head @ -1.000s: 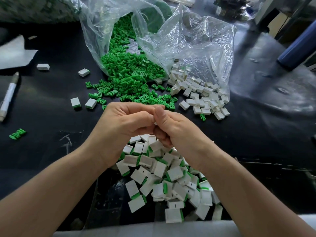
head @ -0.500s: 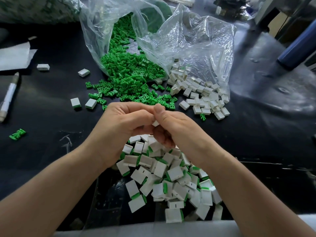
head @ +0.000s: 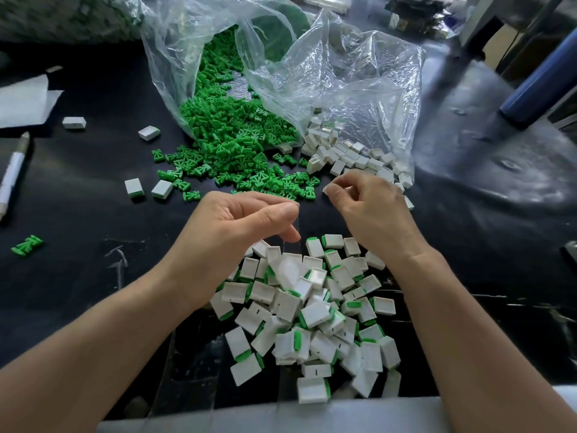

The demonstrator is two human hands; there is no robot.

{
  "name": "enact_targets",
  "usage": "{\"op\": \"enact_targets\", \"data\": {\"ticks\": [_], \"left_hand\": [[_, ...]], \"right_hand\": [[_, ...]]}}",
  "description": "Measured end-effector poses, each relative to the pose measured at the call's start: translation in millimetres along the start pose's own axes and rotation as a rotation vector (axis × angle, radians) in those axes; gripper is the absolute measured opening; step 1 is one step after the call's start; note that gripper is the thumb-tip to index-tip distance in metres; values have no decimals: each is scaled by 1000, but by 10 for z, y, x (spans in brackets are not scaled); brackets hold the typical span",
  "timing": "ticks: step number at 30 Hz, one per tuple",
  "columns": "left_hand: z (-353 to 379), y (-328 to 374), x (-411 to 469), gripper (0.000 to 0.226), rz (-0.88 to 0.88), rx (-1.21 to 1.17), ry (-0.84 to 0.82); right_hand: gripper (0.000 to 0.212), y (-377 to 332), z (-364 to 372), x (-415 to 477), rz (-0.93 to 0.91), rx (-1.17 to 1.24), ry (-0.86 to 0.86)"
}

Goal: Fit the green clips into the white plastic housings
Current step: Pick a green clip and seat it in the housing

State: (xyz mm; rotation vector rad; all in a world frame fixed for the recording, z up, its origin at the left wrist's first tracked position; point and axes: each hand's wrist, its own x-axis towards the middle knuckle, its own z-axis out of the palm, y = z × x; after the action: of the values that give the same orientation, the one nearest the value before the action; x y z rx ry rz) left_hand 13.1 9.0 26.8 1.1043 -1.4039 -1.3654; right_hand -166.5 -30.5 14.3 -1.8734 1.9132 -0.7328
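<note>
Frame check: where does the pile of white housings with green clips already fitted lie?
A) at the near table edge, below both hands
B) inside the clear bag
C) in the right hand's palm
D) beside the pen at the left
A: the pile of fitted housings lies nearest the person, below the left hand and right hand; the clear bag spills loose green clips and plain white housings.

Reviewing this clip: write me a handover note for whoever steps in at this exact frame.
Left hand: fingers loosely curled, holding nothing visible, above the finished pile.
Right hand: fingers curled at the empty white housings; a grip is unclear.
Green clips spill from the plastic bag.
Done: many housings fitted, heaped nearest the person.
To do: plenty of loose clips and empty housings.
</note>
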Motion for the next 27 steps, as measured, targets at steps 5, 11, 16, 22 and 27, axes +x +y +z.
{"op": "enact_targets", "data": {"ticks": [5, 11, 16, 22, 27], "left_hand": [[-7, 4, 29, 32, 2, -31, 122], [9, -7, 36, 28, -11, -45, 125], [5, -19, 44, 27, -33, -31, 136], [-3, -41, 49, 13, -65, 13, 149], [-17, -51, 46, 20, -83, 12, 147]], "right_hand": [[36, 94, 71, 101, 0, -158, -8], [35, 130, 104, 140, -46, -305, -55], [18, 143, 114, 147, -42, -249, -24], [8, 138, 72, 129, -72, -109, 42], [18, -57, 13, -4, 16, 530, -144]]}}
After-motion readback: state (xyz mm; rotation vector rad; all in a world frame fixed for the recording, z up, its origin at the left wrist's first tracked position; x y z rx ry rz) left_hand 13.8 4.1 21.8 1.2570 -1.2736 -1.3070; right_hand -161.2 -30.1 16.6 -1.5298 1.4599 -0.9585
